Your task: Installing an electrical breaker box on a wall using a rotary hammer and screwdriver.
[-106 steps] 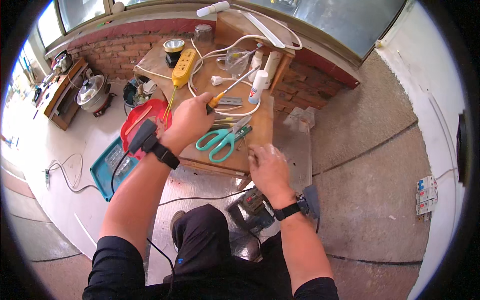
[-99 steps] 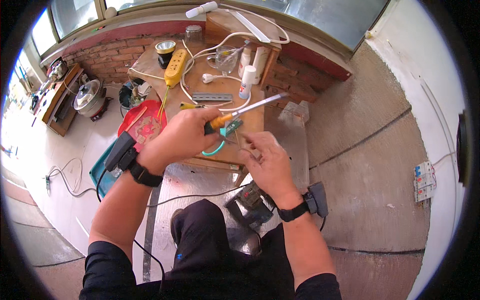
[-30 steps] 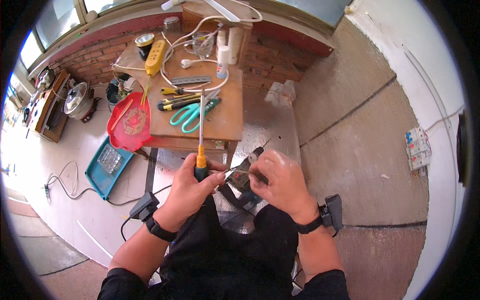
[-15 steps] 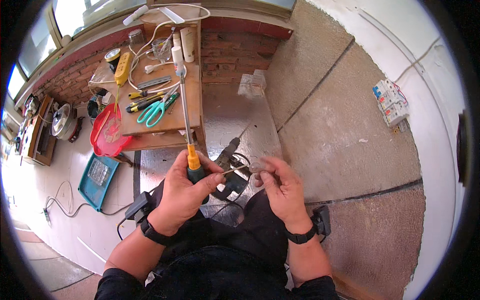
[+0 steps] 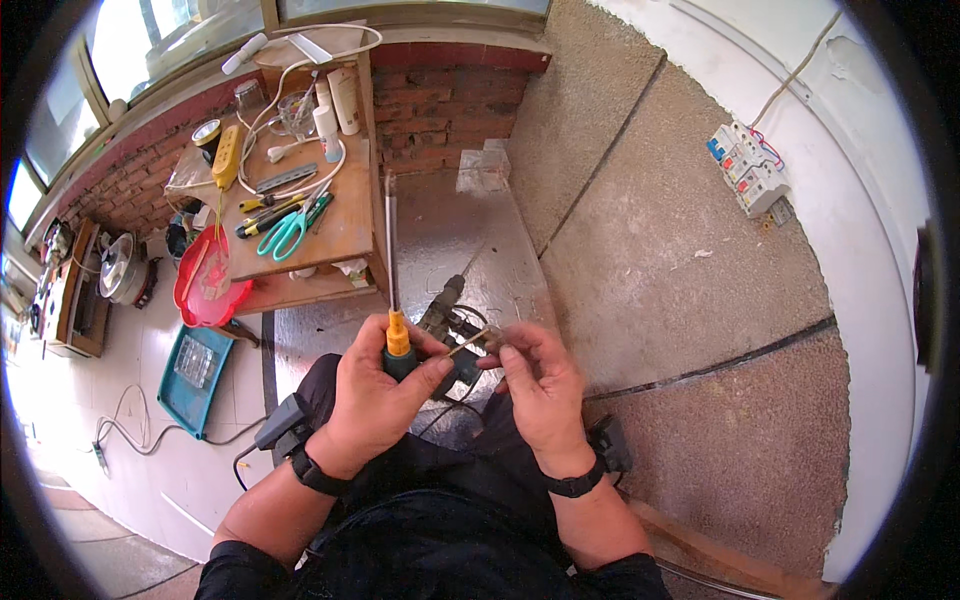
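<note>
My left hand (image 5: 375,405) is closed around a long-shafted screwdriver (image 5: 398,335) with a yellow and dark green handle, its shaft pointing up and away. Between the same hand's thumb and finger sticks out a thin, pale brassy rod (image 5: 468,343), perhaps a long screw; its kind is not clear. At the rod's far end, the fingertips of my right hand (image 5: 545,385) are pinched around a small clear piece (image 5: 493,340), mostly hidden by them. Below and beyond my hands, a dark power drill (image 5: 440,312) with a long bit lies on the silvery floor sheet.
A wooden table (image 5: 345,215) at the left carries teal scissors (image 5: 285,235), a yellow power strip (image 5: 228,155), bottles and cables. A red basin (image 5: 215,290) and a teal tray (image 5: 195,375) stand beside it. Circuit breakers (image 5: 748,168) are mounted on the right wall.
The view has shifted slightly to the right. My right hand has come closer to the left one, and the clear piece in its fingers is now more hidden. Both hands keep their grip.
</note>
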A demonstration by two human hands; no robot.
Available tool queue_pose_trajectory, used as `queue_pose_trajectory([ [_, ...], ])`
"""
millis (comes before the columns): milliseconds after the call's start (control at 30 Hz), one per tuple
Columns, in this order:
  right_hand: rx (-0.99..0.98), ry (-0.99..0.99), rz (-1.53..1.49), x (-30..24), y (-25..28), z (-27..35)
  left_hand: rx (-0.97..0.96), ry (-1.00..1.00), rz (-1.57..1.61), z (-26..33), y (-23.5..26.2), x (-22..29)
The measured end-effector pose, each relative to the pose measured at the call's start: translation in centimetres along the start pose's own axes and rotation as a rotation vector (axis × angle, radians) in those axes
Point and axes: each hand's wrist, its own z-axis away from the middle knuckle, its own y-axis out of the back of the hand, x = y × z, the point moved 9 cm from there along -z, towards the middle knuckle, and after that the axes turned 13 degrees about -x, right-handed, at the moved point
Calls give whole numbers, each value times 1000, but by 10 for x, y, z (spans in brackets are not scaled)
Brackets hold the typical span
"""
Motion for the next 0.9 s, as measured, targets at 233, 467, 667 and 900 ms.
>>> queue_pose_trajectory([
  [233,-142,54,120,-6,-12,7,-83,-38,86,-4,-21,-1],
  [467,-191,-34,-122,10,-1,15,-183,11,16,-24,-40,-1],
  [667,-181,-131,-488,27,16,21,-287,17,62,-35,-68,-3],
  [900,-167,-225,-828,50,29,26,-388,-145,-128,-49,-96,5],
])
